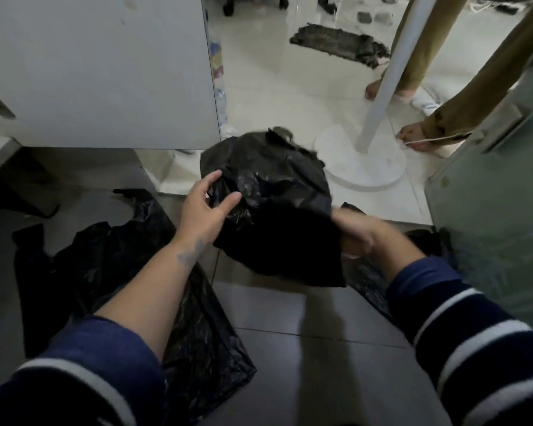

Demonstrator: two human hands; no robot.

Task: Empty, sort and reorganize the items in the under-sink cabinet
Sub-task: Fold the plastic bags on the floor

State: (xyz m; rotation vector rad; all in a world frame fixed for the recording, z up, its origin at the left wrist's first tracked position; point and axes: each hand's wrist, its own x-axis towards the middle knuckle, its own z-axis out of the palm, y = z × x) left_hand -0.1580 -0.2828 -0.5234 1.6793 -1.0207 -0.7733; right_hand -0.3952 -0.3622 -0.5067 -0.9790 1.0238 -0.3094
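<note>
A crumpled black plastic bag (274,204) hangs in the air in front of me, above the dark floor tiles. My right hand (354,232) grips its lower right edge, fingers closed on the plastic. My left hand (203,207) is open against the bag's left side, fingers spread and touching it. A second black plastic bag (111,272) lies flat on the floor under my left forearm. Another piece of black plastic (382,272) lies on the floor under my right forearm.
A white cabinet door (99,69) stands open at the upper left. A white fan stand with a round base (366,161) is just behind the bag. A person's bare feet (413,139) stand beside it. A dark mat (339,44) lies further back. A pale green panel (493,210) is at the right.
</note>
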